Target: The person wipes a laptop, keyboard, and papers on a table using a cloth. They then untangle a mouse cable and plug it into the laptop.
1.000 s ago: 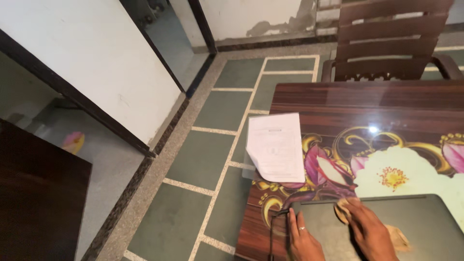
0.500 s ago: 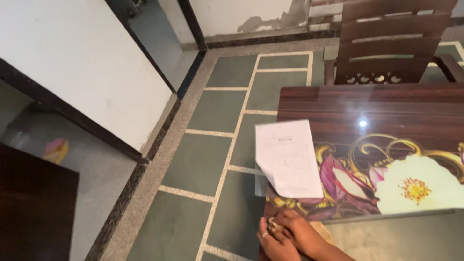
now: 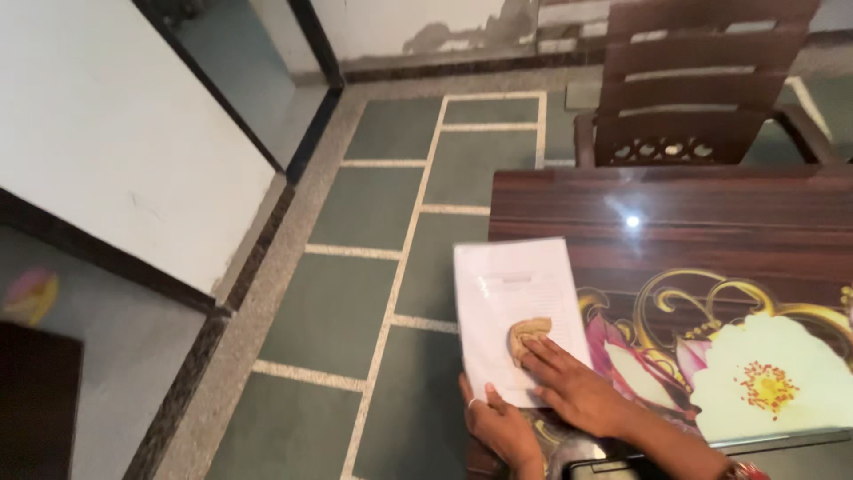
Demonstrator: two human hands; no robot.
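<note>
I judge wiping is in hand: my right hand (image 3: 573,387) presses a tan cloth (image 3: 528,336) with flat, spread fingers onto the paper sheet (image 3: 515,307) at the tabletop's (image 3: 675,204) near-left edge; my left hand (image 3: 498,425) pinches the sheet's near edge. Next calls for steady strokes.

Low in the frame, right of centre, the right hand (image 3: 569,384) lies palm-down with fingers stretched toward the upper left, its forearm running off the lower right. The left hand (image 3: 499,425) sits just below-left of it, thumb raised, a ring on one finger.
</note>
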